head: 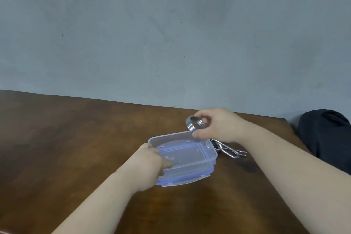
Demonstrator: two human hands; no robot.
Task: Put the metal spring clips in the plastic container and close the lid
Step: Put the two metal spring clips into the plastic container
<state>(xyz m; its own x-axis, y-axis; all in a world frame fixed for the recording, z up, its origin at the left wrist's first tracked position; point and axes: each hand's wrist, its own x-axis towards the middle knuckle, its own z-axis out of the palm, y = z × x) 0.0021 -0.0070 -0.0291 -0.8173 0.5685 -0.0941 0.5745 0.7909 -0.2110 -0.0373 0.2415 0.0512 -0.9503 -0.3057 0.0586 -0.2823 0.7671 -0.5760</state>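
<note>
A clear plastic container (199, 159) with a blue seal sits open on the brown table, stacked on what looks like its lid (182, 182). My left hand (152, 163) grips the container's left rim, fingers reaching inside. Just above the far right corner of the container, my right hand (214, 124) holds a shiny metal ring-shaped clip (194, 123). Several more metal spring clips (228, 149) lie on the table to the right of the container, partly hidden behind my right wrist.
The wooden table (76, 148) ends at a grey wall behind. A dark bag or cloth (326, 135) sits past the table's right edge. A dark stain (248, 166) marks the wood near the clips.
</note>
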